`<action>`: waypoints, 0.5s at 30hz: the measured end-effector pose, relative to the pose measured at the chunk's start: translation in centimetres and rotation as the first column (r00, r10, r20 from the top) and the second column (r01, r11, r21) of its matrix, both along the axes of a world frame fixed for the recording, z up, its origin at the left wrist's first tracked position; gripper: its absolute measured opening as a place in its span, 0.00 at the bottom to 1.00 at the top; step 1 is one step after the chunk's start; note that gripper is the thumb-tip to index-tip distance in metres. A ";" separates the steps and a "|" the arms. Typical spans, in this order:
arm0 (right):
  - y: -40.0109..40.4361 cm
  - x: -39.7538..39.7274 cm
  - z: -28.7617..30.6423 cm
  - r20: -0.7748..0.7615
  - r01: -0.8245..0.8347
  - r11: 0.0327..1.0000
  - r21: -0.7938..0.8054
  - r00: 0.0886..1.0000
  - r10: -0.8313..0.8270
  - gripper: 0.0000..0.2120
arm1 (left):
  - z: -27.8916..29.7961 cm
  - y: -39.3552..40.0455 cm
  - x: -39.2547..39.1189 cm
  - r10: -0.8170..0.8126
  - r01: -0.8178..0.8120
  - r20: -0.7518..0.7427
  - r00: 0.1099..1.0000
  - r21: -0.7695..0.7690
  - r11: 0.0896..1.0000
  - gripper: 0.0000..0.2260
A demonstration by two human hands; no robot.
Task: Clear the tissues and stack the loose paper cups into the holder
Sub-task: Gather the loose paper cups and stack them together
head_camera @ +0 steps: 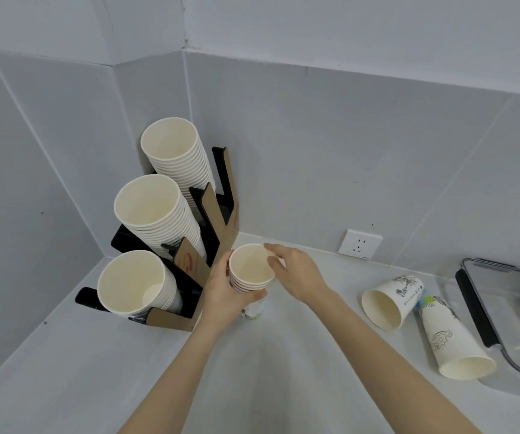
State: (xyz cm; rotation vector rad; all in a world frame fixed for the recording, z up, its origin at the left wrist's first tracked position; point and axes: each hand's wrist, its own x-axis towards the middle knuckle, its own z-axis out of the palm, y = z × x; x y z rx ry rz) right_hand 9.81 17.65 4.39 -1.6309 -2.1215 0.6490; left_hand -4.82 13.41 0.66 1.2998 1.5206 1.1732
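Observation:
A black and brown cup holder [221,214] stands in the corner with three slanted stacks of white paper cups [155,208]. Just right of it, my left hand [224,292] grips a short stack of nested cups [251,270], held upright above the counter. My right hand [296,270] touches the rim of the top cup with its fingertips, thumb at the near rim. Two loose printed cups lie on their sides to the right: one [390,299] with its mouth toward me, another [453,343] beside it. No tissues are in view.
A white counter [95,371] runs along grey tiled walls. A wall socket [359,244] sits low on the back wall. A clear container with a black-edged lid [478,308] lies at the far right, close to the loose cups.

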 end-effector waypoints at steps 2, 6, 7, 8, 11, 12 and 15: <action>-0.4 1.0 0.1 -0.066 -0.007 0.999 -0.054 0.998 0.004 0.18 | 0.3 0.2 0.3 -0.011 0.011 -0.014 1.000 -0.012 1.000 0.42; -2.0 4.7 0.7 -0.237 0.064 0.979 -0.193 0.965 -0.110 0.20 | 1.1 0.5 1.9 -0.056 0.056 0.008 0.998 -0.026 0.998 0.44; -2.4 6.0 0.5 -0.216 0.111 0.978 -0.178 0.965 -0.149 0.19 | 1.3 0.4 2.6 -0.078 0.078 0.017 0.997 -0.033 0.996 0.43; -2.8 7.5 0.1 -0.168 0.170 0.976 -0.136 0.967 -0.192 0.18 | 1.4 0.3 3.6 -0.105 0.105 0.024 0.994 -0.035 0.994 0.43; -3.5 11.8 -1.0 0.054 0.325 0.946 0.011 0.944 -0.325 0.16 | 1.6 -0.1 6.4 -0.188 0.189 0.042 0.981 -0.018 0.982 0.42; -3.8 13.4 -1.3 0.112 0.367 0.929 0.037 0.923 -0.369 0.17 | 1.5 -0.2 7.7 -0.216 0.217 0.047 0.975 -0.017 0.976 0.42; -4.2 16.0 -2.5 0.263 0.386 0.921 0.052 0.884 -0.386 0.27 | 1.4 -0.3 10.1 -0.254 0.254 0.049 0.966 0.007 0.967 0.43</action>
